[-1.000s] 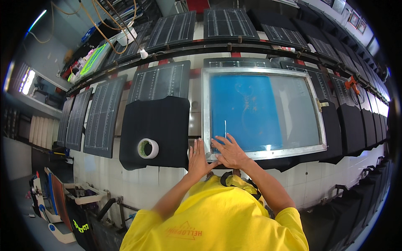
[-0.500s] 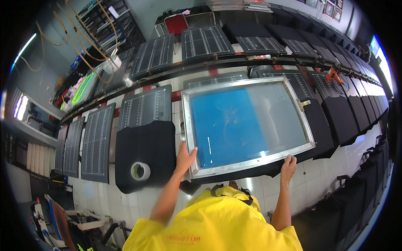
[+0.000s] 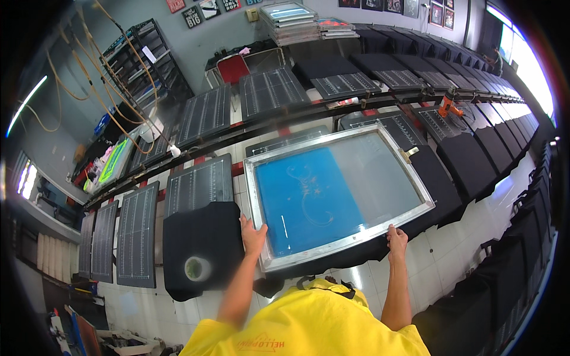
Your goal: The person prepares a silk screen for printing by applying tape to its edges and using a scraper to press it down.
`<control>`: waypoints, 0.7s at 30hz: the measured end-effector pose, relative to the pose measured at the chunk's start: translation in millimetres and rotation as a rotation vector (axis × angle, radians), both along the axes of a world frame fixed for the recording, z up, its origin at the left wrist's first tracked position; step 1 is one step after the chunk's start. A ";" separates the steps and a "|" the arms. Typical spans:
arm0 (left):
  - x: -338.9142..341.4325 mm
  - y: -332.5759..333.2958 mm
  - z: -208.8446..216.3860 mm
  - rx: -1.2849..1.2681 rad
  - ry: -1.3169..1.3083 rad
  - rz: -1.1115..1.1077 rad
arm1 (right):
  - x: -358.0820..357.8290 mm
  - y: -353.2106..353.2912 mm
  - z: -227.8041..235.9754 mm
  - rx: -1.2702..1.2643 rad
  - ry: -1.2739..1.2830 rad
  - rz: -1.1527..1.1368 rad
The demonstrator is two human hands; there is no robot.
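A silk-screen printing frame [image 3: 341, 252] with silver metal edges lies in front of me, over a board with black cloth. Its mesh is coated blue [image 3: 306, 202] on the left, with a faint design, and is greyish and see-through on the right. My left hand [image 3: 253, 237] is closed on the frame's left side near the front corner, thumb on top. Fingers curled, my right hand [image 3: 398, 239] grips the front edge near the right corner. A metal clip [image 3: 409, 152] sits on the frame's right side.
A roll of pale tape [image 3: 197, 269] rests on black cloth [image 3: 199, 237] to the left. Ruled dark boards [image 3: 138, 234] stand in rows along a rail. An orange heat gun [image 3: 449, 105] is at the right, stacked frames [image 3: 291, 29] at the back. Hoses [image 3: 113, 65] hang at the left.
My view has tilted upward, showing more of the back wall, and the scene sits lower in the picture. Both hands keep their hold on the printing frame.
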State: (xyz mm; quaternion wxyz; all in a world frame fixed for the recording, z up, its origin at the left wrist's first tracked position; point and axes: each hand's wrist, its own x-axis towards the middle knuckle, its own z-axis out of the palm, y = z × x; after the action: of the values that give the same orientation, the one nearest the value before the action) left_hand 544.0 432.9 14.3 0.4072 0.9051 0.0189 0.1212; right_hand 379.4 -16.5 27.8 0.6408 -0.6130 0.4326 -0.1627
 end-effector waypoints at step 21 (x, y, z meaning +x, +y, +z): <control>-18.1 -45.8 175.6 -0.057 -0.575 -0.152 | 105.7 3.3 233.5 -0.018 -1.026 -0.359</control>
State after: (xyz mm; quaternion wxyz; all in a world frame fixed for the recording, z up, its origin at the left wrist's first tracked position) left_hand 525.8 387.0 189.8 0.4292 0.8206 -0.1618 0.3410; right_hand 485.1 -13.2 261.3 0.7264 -0.3767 0.1607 -0.5519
